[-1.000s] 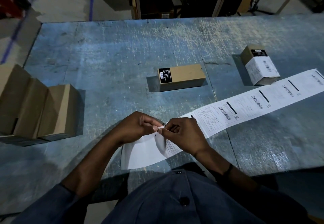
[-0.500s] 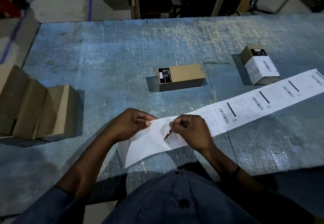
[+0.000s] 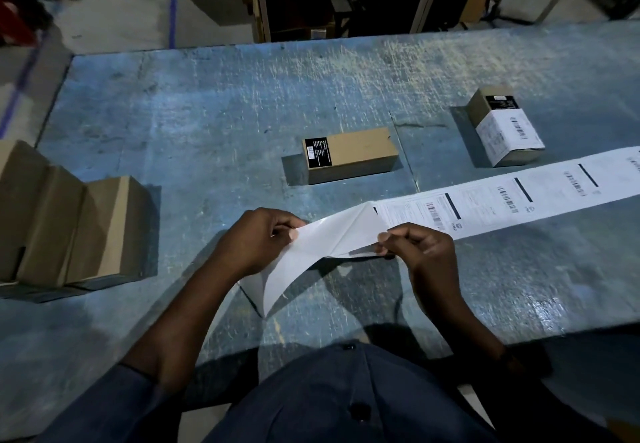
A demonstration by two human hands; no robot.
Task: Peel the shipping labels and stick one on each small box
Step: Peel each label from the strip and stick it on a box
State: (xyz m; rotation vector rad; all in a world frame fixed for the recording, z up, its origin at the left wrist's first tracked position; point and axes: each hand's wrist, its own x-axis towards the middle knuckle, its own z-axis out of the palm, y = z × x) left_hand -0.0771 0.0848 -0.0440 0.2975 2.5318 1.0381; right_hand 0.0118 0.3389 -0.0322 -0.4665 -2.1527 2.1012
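One label corner (image 3: 370,248), perhaps, in right hand (image 3: 420,250)

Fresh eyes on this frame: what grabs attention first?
The long white strip of shipping labels runs from the middle of the view off its right edge, its near end pinched and peeling apart between the left hand and right hand. Behind it lie two small brown cardboard boxes: the centre box has no white label, the right box already wears one.

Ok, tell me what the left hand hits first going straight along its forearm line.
Likely the unlabelled cardboard box mid-table; the left hand, pinching the label strip, aims at it, though depth is unclear.
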